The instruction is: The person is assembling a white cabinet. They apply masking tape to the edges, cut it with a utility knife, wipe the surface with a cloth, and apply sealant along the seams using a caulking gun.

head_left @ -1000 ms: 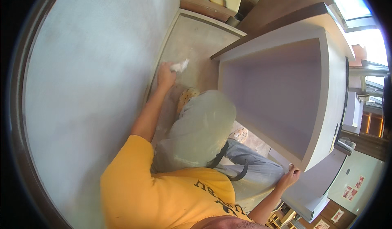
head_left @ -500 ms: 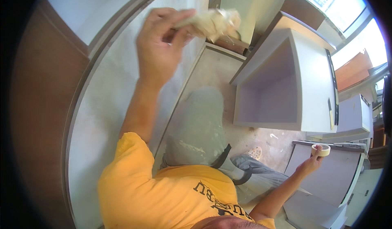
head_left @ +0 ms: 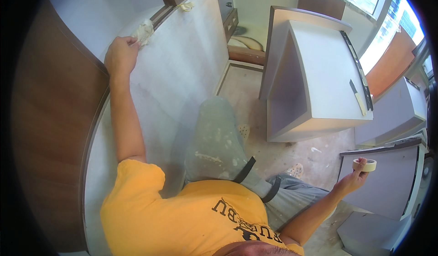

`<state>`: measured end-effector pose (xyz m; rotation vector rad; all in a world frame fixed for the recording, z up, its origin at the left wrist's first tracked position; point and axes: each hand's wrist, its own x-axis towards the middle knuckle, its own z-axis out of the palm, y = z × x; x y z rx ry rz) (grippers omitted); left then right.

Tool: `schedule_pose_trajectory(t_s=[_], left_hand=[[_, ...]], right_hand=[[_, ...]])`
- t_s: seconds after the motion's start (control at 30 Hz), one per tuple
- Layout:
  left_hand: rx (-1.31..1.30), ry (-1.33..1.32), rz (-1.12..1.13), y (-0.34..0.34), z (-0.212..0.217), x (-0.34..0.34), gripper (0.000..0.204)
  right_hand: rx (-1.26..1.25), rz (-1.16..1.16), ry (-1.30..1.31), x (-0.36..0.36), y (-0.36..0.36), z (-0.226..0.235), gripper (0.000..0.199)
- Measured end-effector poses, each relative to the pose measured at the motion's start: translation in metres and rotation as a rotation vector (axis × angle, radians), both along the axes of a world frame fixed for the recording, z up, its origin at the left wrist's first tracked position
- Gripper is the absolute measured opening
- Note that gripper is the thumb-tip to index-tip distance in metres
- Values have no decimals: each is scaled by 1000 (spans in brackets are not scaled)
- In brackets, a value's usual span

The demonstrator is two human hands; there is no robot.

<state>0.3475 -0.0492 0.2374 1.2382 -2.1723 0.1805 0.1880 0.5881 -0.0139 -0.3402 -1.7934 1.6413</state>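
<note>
We hold a crumpled pale wad (head_left: 145, 33) (prob. used tape) pinched in our L hand (head_left: 122, 56), by the brown cabinet trim (head_left: 162, 15); our R hand (head_left: 353, 180), well apart, grips a masking-tape roll (head_left: 370, 166). Prob. partway: one wad's in hand, a 2nd wad (head_left: 186, 6) beyond L hand isn't; can't tell what else is left.

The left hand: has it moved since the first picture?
Yes: the left hand has gone up, from near the floor at the white panel's foot to its brown top edge, holding a crumpled pale wad.
</note>
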Motion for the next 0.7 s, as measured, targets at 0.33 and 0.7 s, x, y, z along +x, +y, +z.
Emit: schedule_pose_trajectory(t_s=[0.33,0.7], left_hand=[[-112,92,-109,23,14,1,37],[265,547,-1630,218,-16,-85,35]], right_hand=[[-32,53,31,-7,1,-4,33],[543,386,524,3,-83,149,17]])
